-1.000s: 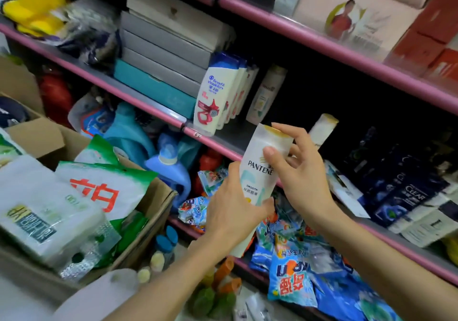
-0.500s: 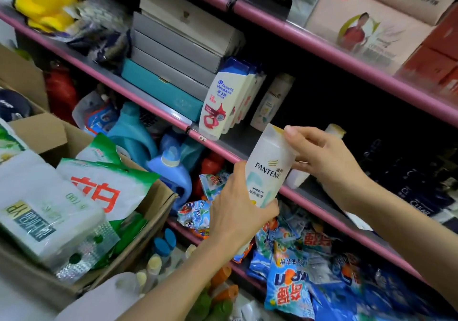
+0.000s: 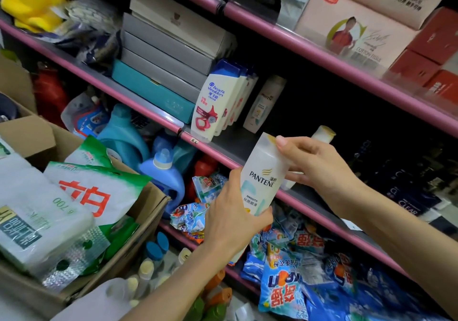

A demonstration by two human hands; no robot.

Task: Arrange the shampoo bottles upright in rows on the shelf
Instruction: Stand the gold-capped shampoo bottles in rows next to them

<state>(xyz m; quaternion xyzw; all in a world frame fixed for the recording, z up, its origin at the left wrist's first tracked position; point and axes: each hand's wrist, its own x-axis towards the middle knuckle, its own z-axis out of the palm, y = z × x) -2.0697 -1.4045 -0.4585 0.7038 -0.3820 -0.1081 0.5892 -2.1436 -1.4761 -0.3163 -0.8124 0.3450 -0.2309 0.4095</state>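
Little change since earlier: left hand (image 3: 230, 217) still grips the Pantene bottle (image 3: 263, 179) low on its body, right hand (image 3: 319, 167) still pinches near the cap. Bottle stays tilted, in front of the pink shelf edge (image 3: 304, 203), not on it.

free: shelf (image 3: 230, 147) gap | left: Head & Shoulders row (image 3: 215, 102); right: dark bottles (image 3: 406, 191)

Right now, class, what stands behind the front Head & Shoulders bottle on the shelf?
Behind the front Head & Shoulders bottle stand more blue-capped Head & Shoulders bottles in a row; only their edges show, so their count is unclear. A Pantene bottle stands apart, to its right.
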